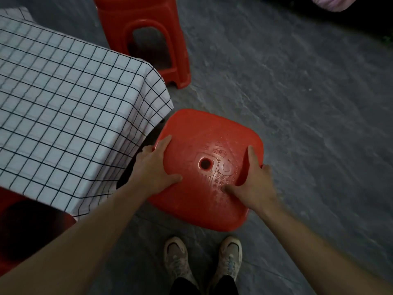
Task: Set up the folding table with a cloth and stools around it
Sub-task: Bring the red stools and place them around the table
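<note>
Both hands are on the red stool (pixel 197 133) here, one at each side of the seat. The left hand (pixel 157 167) has its thumb lying on top and its fingers curled over the left rim, while the right hand (pixel 253 182) has thumb and forefinger on the patterned top and the rest hooked over the right rim. A grip on both sides like that lets the person steer the stool squarely. It sits just off the near corner of the desk, which is hidden under the checked cloth (pixel 74 92), and the seat's far-left edge is just beside the hanging corner of the cloth. Its legs are out of sight below the seat, so whether it stands on the floor (pixel 297 103) or hangs just above it I cannot tell. The cloth is on and draped, so that step looks done. A second stool (pixel 146 39) stands at the far side, close to the desk, and a red shape (pixel 25 226) at lower left may be another. The person's shoes (pixel 176 258) are planted just behind the seat, close enough to nudge it in.
</note>
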`<action>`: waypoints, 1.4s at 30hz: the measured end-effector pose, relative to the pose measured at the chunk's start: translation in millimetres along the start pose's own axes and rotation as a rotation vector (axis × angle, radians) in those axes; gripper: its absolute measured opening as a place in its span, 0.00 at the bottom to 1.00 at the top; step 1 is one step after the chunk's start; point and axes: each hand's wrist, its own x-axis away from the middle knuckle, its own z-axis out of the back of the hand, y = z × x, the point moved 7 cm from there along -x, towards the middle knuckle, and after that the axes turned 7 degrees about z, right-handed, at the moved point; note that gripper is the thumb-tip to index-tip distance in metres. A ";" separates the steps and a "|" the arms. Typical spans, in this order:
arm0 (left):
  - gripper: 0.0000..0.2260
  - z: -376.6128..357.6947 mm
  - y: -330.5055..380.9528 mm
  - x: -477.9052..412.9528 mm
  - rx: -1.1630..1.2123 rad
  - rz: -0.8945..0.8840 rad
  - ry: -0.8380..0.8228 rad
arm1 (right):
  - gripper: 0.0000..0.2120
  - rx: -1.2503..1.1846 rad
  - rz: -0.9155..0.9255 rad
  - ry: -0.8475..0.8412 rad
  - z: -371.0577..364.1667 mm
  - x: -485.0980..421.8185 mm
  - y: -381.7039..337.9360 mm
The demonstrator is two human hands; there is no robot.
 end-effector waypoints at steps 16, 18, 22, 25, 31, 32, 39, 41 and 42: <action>0.52 19.3 -32.5 -5.0 0.136 0.041 0.068 | 0.60 -0.045 0.053 0.044 -22.0 19.3 -15.2; 0.50 17.4 -29.2 -5.5 0.134 0.041 0.085 | 0.59 -0.063 0.056 0.068 -20.8 20.4 -11.7; 0.51 2.5 -13.4 -4.1 0.093 0.031 0.070 | 0.58 -0.071 0.030 0.116 -9.4 22.0 4.2; 0.52 -13.1 8.2 0.0 0.081 0.005 0.062 | 0.57 -0.076 -0.002 0.149 6.5 25.1 24.7; 0.50 -42.5 56.5 12.5 0.073 -0.065 0.053 | 0.57 -0.096 -0.064 0.210 36.9 33.6 68.0; 0.50 -47.3 63.8 14.0 0.071 -0.072 0.052 | 0.57 -0.101 -0.076 0.219 40.7 34.9 75.3; 0.50 -80.6 105.1 28.0 0.065 -0.094 0.027 | 0.57 -0.100 -0.136 0.252 65.2 38.1 121.0; 0.50 -85.7 112.3 33.1 0.075 -0.090 0.028 | 0.57 -0.092 -0.151 0.249 69.0 38.5 127.9; 0.51 -86.7 114.6 34.9 0.078 -0.084 0.027 | 0.57 -0.092 -0.157 0.244 70.0 38.7 130.1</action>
